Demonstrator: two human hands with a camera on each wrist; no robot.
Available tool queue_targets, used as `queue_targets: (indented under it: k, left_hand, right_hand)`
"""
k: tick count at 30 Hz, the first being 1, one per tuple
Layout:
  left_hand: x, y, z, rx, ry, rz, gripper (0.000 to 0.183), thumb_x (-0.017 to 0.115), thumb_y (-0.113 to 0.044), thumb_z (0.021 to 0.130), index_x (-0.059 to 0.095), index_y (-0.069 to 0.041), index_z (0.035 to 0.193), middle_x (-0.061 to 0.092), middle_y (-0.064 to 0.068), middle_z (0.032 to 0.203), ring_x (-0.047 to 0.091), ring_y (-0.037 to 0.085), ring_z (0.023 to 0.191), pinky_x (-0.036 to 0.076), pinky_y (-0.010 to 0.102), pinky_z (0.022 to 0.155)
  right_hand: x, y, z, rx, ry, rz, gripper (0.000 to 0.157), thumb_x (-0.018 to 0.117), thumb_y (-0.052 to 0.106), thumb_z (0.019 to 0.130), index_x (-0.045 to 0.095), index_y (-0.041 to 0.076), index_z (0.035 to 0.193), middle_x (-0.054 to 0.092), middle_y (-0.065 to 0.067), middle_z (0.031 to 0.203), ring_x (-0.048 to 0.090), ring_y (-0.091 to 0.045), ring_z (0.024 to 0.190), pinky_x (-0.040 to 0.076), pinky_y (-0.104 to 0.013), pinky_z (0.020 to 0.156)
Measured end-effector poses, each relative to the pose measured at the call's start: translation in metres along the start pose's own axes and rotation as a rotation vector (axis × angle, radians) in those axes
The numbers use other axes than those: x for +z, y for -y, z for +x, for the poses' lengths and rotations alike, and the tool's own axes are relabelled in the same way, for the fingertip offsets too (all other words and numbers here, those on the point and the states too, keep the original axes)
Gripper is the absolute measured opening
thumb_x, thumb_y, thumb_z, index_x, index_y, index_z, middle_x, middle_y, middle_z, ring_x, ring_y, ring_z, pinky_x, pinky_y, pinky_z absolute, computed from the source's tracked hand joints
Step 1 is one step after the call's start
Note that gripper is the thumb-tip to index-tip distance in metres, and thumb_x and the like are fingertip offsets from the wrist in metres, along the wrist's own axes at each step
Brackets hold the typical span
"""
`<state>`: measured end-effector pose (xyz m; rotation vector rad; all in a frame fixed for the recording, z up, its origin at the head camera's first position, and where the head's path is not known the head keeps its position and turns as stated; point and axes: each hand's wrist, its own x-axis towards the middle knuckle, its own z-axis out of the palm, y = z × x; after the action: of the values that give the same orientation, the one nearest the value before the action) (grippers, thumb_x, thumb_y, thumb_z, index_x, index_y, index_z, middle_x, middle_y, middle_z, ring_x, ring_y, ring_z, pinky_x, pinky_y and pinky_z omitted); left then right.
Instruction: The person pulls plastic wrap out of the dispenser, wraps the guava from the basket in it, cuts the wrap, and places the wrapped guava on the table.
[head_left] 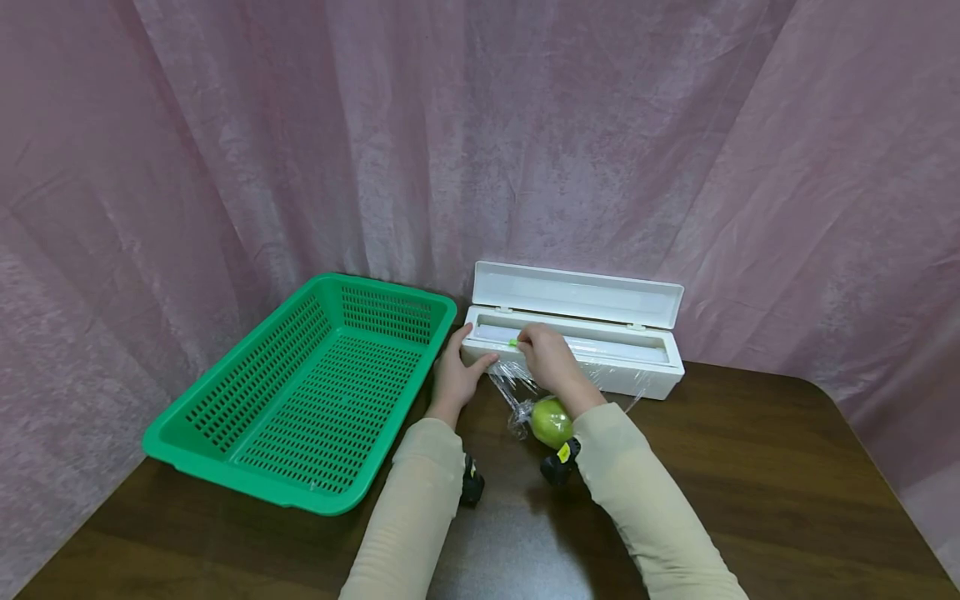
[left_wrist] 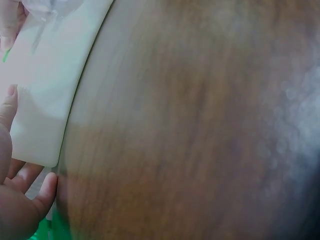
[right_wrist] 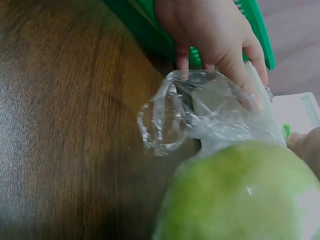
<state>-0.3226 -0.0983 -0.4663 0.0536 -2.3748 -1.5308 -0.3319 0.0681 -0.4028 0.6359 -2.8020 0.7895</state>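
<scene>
A white cling film box (head_left: 633,382) stands at the back with its lid (head_left: 577,293) up and a film roll inside. My left hand (head_left: 454,375) holds its left end, thumb against the front wall and fingers round the corner. At the box's front edge, my right hand (head_left: 551,360) pinches a small green slider cutter (head_left: 513,342) near the left end. Clear film (right_wrist: 170,120) hangs crumpled over the front. Below my right wrist is a round green fruit (head_left: 551,422), with film bunched at its left side; close up, it fills the bottom of the right wrist view.
A large green slotted basket (head_left: 225,482) stands to the left, its right rim close to my left hand. The brown wooden table (head_left: 787,467) runs on to the right. A pink curtain (head_left: 600,125) hangs behind. Black wrist cameras sit on both wrists.
</scene>
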Motion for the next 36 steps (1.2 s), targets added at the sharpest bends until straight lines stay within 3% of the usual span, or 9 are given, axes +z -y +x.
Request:
queue_targets:
  k: [16, 23, 36]
  left_hand:
    - [-0.0007, -0.0029, -0.0012, -0.008, 0.005, -0.004, 0.072, 0.073, -0.036, 0.081, 0.041, -0.02, 0.143, 0.043, 0.004, 0.147, 0.038, 0.026, 0.136, 0.033, 0.043, 0.111]
    - [-0.0018, -0.004, -0.0022, 0.002, -0.006, -0.008, 0.071, 0.074, -0.034, 0.081, 0.042, -0.018, 0.143, 0.045, 0.007, 0.146, 0.041, 0.028, 0.134, 0.035, 0.044, 0.109]
    - [-0.0028, -0.0038, -0.0019, -0.004, 0.008, 0.002, 0.071, 0.074, -0.034, 0.081, 0.042, -0.019, 0.143, 0.043, 0.006, 0.147, 0.039, 0.026, 0.136, 0.033, 0.043, 0.111]
  right_hand:
    - [-0.001, -0.0038, -0.0052, -0.052, -0.026, 0.004, 0.017, 0.053, 0.01, 0.095, 0.061, -0.001, 0.107, 0.062, -0.016, 0.107, 0.061, -0.03, 0.099, 0.051, -0.041, 0.089]
    - [0.0012, -0.0081, -0.0069, -0.007, -0.002, -0.095, 0.022, 0.051, 0.02, 0.098, 0.06, 0.008, 0.114, 0.06, -0.009, 0.119, 0.061, -0.027, 0.102, 0.052, -0.043, 0.086]
    - [-0.0007, -0.0094, -0.0089, -0.02, -0.038, -0.029, 0.019, 0.054, 0.015, 0.096, 0.062, 0.004, 0.11, 0.062, -0.013, 0.114, 0.06, -0.03, 0.105, 0.049, -0.044, 0.09]
